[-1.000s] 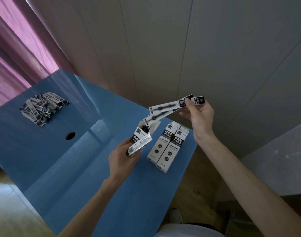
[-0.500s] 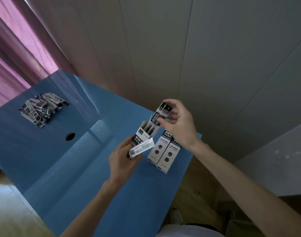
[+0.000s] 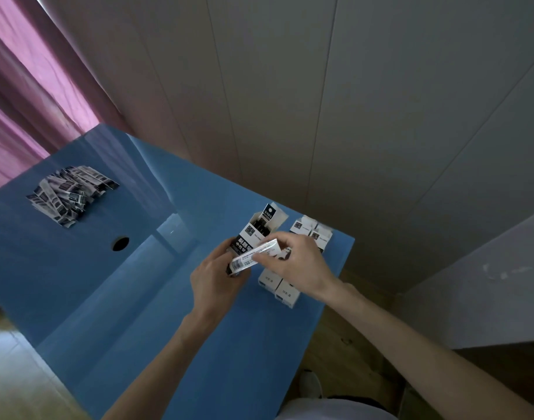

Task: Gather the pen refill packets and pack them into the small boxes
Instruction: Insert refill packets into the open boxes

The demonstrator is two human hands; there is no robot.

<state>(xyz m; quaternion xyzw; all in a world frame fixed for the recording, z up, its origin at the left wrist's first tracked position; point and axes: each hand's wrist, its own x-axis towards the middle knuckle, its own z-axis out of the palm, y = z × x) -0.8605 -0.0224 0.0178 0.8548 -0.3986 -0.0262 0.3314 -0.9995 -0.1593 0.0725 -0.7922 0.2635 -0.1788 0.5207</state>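
My left hand (image 3: 212,278) grips a small black-and-white box (image 3: 250,241) above the blue table (image 3: 138,298). The box top is open, and refill packets (image 3: 264,221) stand inside it, one tip poking out. My right hand (image 3: 299,265) holds the same box from the right, fingers curled round its white side. Two more small boxes (image 3: 285,291) lie side by side on the table just behind my right hand, partly hidden by it. A loose pile of refill packets (image 3: 70,197) lies at the table's far left.
A round cable hole (image 3: 120,243) sits in the tabletop between the pile and my hands. The table's right edge (image 3: 329,298) runs just past the lying boxes, with wooden floor below. A panelled wall stands behind, and a pink curtain (image 3: 26,86) hangs at left.
My right hand pushed the packets it held down into the open box, then dropped to grasp the box's side. The left hand kept its hold on the box.
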